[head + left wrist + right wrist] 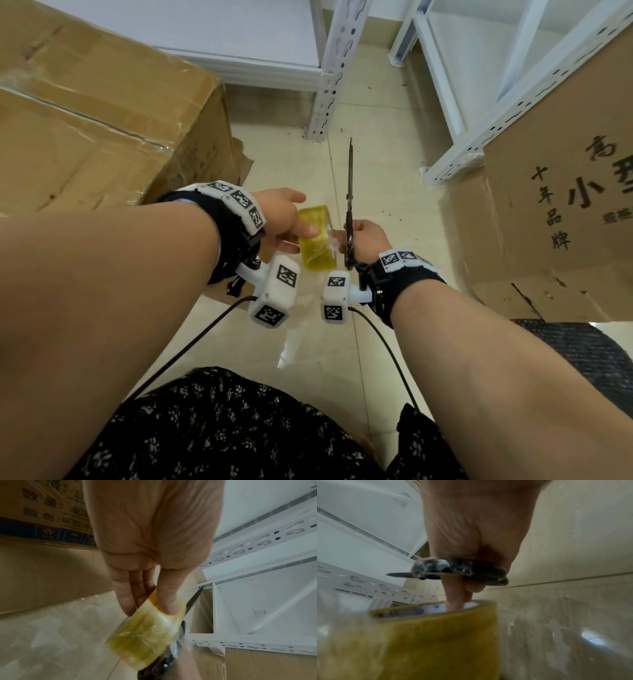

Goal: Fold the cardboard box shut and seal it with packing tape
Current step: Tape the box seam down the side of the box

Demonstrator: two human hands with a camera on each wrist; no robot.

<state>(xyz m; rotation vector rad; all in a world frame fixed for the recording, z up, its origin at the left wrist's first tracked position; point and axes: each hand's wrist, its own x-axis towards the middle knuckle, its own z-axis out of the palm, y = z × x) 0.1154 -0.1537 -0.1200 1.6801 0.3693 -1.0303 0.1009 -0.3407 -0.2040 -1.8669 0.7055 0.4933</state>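
Observation:
My left hand (287, 222) pinches a yellowish roll of packing tape (317, 241) between thumb and fingers (168, 601); the roll (145, 632) hangs over the floor. My right hand (364, 240) grips dark scissors (349, 192) with closed blades pointing away. Its fingers pass through the handles (458, 568), and one finger (453, 599) reaches into the roll's core (423, 639). A large brown cardboard box (85, 120) with tape across its top stands at the left. A second cardboard box (565, 192) with black printed characters stands at the right, a flap lying out on the floor.
White perforated metal shelving (325, 78) rises ahead between the boxes, and another rack (486, 137) leans over the right box. Pale floor tiles (376, 113) run between them. Two black cables (191, 346) hang from the wrist cameras over my patterned lap.

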